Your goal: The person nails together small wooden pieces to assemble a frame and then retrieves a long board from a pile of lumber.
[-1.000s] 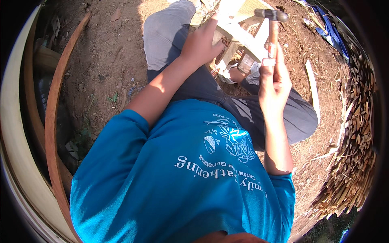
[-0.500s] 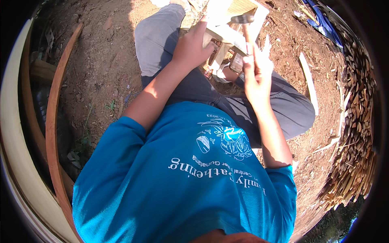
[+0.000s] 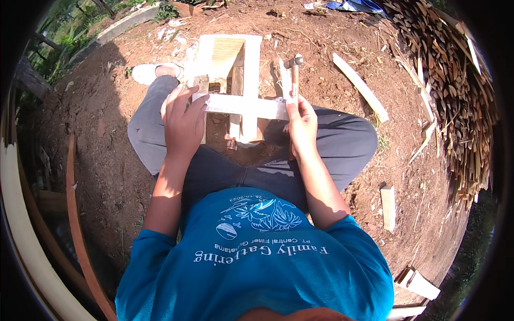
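A pale wooden frame (image 3: 252, 69) stands between my crossed legs, with a light wooden slat (image 3: 230, 104) lying across its near part. At the slat's left end is my left hand (image 3: 182, 120), its fingers somewhat apart and bent over the wood; its thumb is hard to make out. My right hand (image 3: 303, 125) is closed round the handle of a hammer (image 3: 295, 62), whose head points away from me. The same hand touches the slat's right end. A small weathered wood block (image 3: 201, 82) sits beside my left fingertips.
Pale offcuts (image 3: 360, 85) lie on the bare soil to the right, another piece (image 3: 388, 207) nearer me. A big stack of thin wooden strips (image 3: 444, 80) rises at the far right. Long curved boards (image 3: 75, 203) stand along my left. A blue sheet (image 3: 356, 5) lies at the back.
My view has shifted, showing more ground ahead. My right hand has brought the hammer to the slat's right end, and my left hand now rests at its left end. The slat lies more level across.
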